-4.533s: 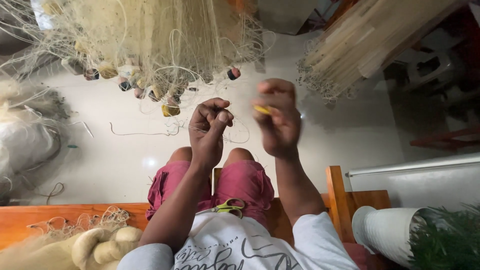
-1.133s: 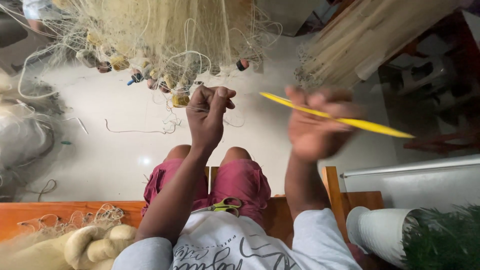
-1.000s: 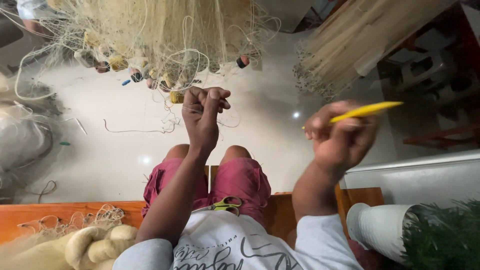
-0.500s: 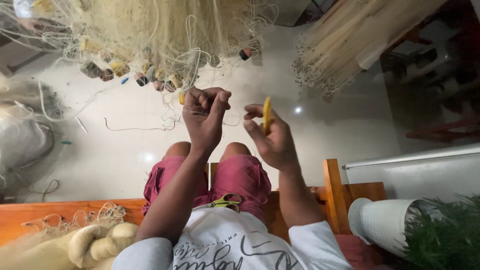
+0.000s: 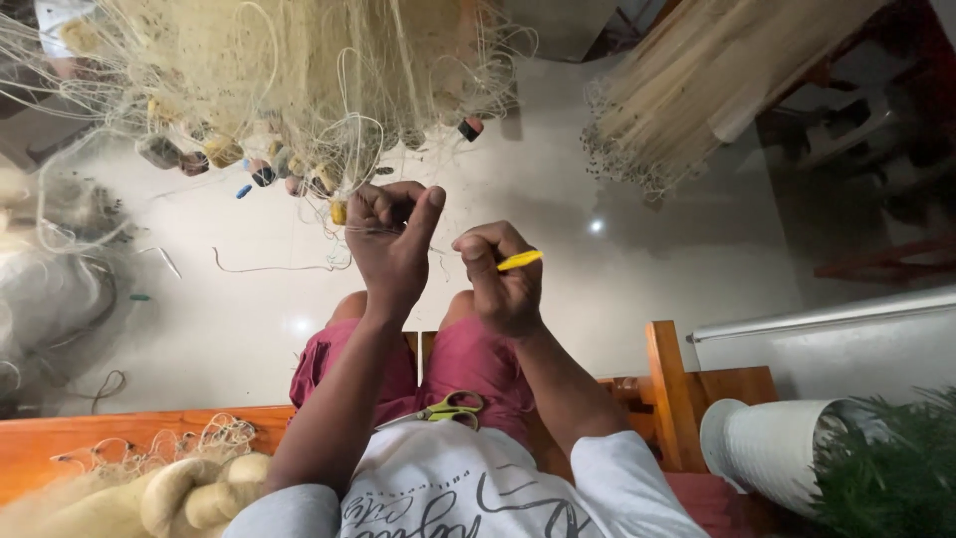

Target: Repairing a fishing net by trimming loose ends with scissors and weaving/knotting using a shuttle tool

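The yellow netting needle (image 5: 519,261) is pinched in the closed right hand (image 5: 505,282), only its tip showing, its long axis running nearly level and pointing away from the left hand (image 5: 393,244). The left hand lies just beside it, fingers curled tight on fine strands of the pale fishing net (image 5: 299,90) that hangs above both hands. The line between the two hands is too thin to trace, most of the needle is buried in the fist, and green-handled scissors (image 5: 448,409) rest on the lap.
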